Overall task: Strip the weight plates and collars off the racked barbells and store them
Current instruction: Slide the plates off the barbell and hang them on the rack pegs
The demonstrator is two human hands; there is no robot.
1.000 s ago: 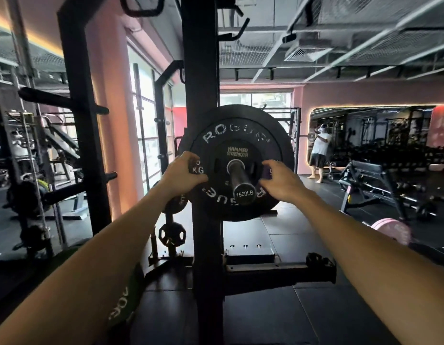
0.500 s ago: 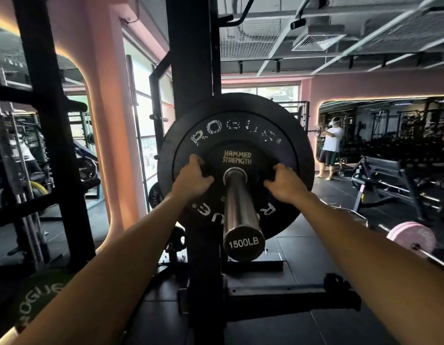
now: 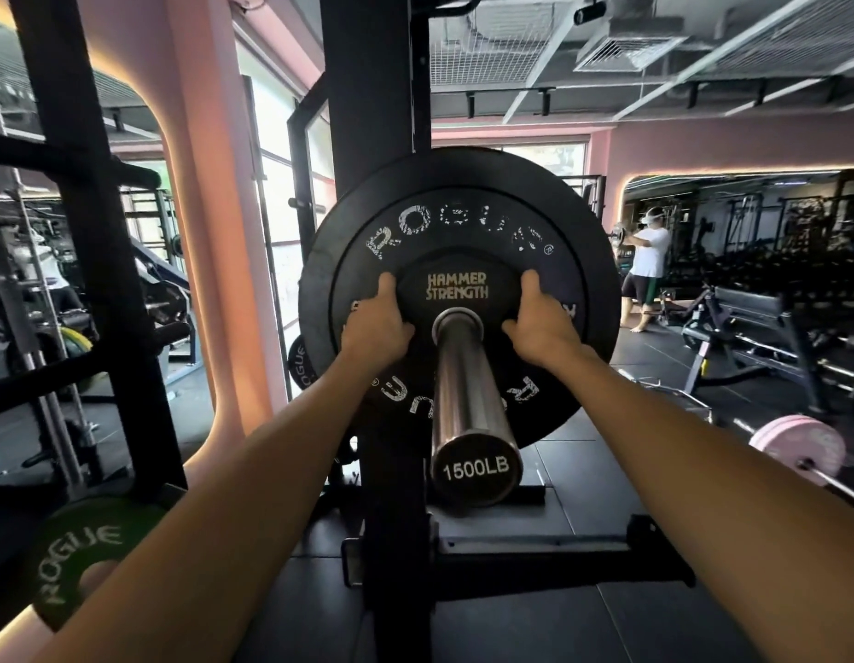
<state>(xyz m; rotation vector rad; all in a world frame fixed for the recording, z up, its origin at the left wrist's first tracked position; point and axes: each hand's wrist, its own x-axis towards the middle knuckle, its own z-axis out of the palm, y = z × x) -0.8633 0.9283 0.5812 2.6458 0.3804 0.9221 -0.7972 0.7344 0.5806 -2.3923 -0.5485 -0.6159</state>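
Observation:
A steel barbell sleeve [image 3: 470, 399] with a "1500LB" end cap points straight at me from the black rack upright [image 3: 372, 88]. Three black plates sit on it: a small "Hammer Strength" plate [image 3: 458, 291] in front, a "Rogue" plate [image 3: 453, 222] behind it and a larger black plate [image 3: 587, 232] at the back. My left hand [image 3: 377, 325] grips the small plate's left edge. My right hand [image 3: 542, 327] grips its right edge. Fingers curl behind the rim on both sides. No collar shows on the sleeve.
A green Rogue plate [image 3: 75, 562] hangs low at my left on another rack post [image 3: 95, 241]. A pink plate on a barbell [image 3: 798, 447] lies on the floor at right. A bench [image 3: 750, 327] and a person in a white shirt [image 3: 647, 270] stand farther right.
I have come closer to the bar end, so plates and sleeve look larger. Both hands have shifted from the Rogue plate's face onto the rim of the small front plate.

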